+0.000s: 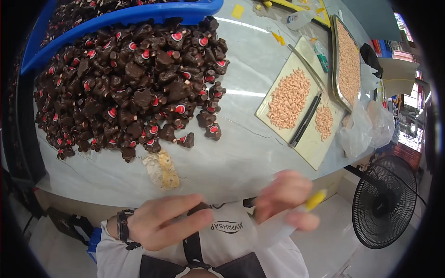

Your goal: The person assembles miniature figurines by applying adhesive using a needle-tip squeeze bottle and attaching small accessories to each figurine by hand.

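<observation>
Close to my body, my left hand (169, 222) pinches a small dark brown piece (200, 208) between thumb and fingers. Much of that piece is hidden. To its right my right hand (285, 199), smeared by motion, grips a whitish bottle (277, 229) with a yellow tip (316, 200). Both hands are at the table's front edge. Beyond my left hand, a large heap of dark brown, lumpy figures (139, 88), many with red-and-white round ends, covers the grey table. A stained beige cloth or paper (161, 170) lies between the heap and my left hand.
A blue tray (139, 16) of similar pieces stands behind the heap. At right, a cream board (308, 153) bears pale pink bits (289, 98) and black sticks (306, 121). Beyond are a filled metal tray (347, 65), plastic bags (357, 134) and a black fan (384, 201).
</observation>
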Demonstrator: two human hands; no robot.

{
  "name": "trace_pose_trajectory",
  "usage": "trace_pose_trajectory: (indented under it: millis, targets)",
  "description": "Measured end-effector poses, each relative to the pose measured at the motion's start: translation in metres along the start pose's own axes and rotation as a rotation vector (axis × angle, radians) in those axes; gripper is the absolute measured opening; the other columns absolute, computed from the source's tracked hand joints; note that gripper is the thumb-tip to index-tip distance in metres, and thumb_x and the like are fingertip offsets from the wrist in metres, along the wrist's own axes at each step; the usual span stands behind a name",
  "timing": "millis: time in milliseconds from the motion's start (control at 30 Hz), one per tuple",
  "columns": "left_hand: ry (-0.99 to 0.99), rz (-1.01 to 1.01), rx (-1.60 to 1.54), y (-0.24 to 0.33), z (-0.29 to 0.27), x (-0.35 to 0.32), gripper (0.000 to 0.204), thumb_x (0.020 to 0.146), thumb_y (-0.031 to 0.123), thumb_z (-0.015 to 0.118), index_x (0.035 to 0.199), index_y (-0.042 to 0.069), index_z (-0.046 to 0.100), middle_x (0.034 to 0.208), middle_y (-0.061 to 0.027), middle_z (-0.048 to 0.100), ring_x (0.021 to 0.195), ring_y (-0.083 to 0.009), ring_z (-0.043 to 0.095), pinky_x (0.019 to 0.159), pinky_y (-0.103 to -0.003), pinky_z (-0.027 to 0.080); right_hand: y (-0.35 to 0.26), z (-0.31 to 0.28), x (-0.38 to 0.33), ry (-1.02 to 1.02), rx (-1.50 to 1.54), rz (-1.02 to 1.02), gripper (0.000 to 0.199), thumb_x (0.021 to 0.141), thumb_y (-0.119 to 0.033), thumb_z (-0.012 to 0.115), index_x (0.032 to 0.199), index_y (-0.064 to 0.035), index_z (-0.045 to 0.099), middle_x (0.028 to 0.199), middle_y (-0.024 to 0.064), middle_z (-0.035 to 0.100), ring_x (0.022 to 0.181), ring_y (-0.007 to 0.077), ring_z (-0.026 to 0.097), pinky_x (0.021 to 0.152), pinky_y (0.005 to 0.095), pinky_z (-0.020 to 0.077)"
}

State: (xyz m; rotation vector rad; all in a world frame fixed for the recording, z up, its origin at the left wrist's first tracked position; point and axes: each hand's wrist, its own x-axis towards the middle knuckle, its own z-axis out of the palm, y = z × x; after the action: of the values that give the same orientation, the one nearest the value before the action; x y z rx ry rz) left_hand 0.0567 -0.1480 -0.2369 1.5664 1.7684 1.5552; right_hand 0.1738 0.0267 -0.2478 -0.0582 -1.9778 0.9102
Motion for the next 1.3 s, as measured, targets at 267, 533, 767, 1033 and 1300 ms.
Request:
trace_pose_trajectory:
  millis: [267, 533, 767, 1033, 1300]
  targets:
    - [0.173, -0.151, -0.051, 0.007, 0.005, -0.002, 0.043, 0.058, 0.006, 0.080, 0.095, 0.001, 0.060, 0.092, -0.0152, 0.058, 0.068, -0.0188, 0.062, 0.057, -0.027, 0.053, 0.066, -0.141, -0.016, 0.106, -0.913, 0.343, 0.030, 0.075, -0.006, 0.066, 0.095, -0.0036, 0.044, 0.087, 0.0088, 0.058, 0.080, 0.0152, 0.052, 0.075, 0.0273, 0.0418]
    - [0.144, -0.126, -0.019, 0.003, 0.004, 0.003, 0.036, 0.060, 0.008, 0.078, 0.091, 0.002, 0.062, 0.091, -0.0118, 0.059, 0.068, -0.0187, 0.061, 0.055, -0.025, 0.052, 0.069, -0.125, -0.016, 0.074, -0.861, 0.606, 0.024, 0.076, -0.006, 0.064, 0.093, -0.0037, 0.046, 0.082, 0.0053, 0.054, 0.078, 0.0135, 0.050, 0.074, 0.0255, 0.0395]
    - [0.047, -0.123, -0.183, 0.004, 0.005, 0.007, 0.042, 0.063, 0.000, 0.075, 0.096, -0.003, 0.050, 0.097, -0.0208, 0.054, 0.070, -0.0215, 0.063, 0.056, -0.024, 0.054, -0.006, -0.041, 0.016, 0.058, 0.091, 0.286, 0.039, 0.073, 0.001, 0.061, 0.098, -0.0123, 0.035, 0.072, 0.0060, 0.053, 0.068, 0.0154, 0.045, 0.074, 0.0343, 0.0387]
    - [0.117, -0.049, -0.039, 0.003, 0.000, 0.000, 0.039, 0.065, -0.006, 0.071, 0.097, -0.001, 0.049, 0.102, -0.0217, 0.051, 0.076, -0.0238, 0.063, 0.062, -0.026, 0.054, -0.026, 0.027, 0.015, -0.204, 0.548, 0.450, 0.049, 0.065, 0.004, 0.071, 0.094, -0.0127, 0.036, 0.073, 0.0104, 0.060, 0.061, 0.0173, 0.054, 0.064, 0.0349, 0.0420]
    - [0.311, 0.058, 0.007, -0.004, 0.016, -0.007, 0.027, 0.068, 0.005, 0.068, 0.093, 0.000, 0.057, 0.097, -0.0178, 0.057, 0.071, -0.0233, 0.061, 0.058, -0.029, 0.052, -0.028, 0.026, 0.011, -0.283, 0.564, 0.652, 0.048, 0.069, -0.003, 0.071, 0.094, -0.0147, 0.032, 0.070, 0.0060, 0.056, 0.066, 0.0168, 0.050, 0.071, 0.0346, 0.0385]
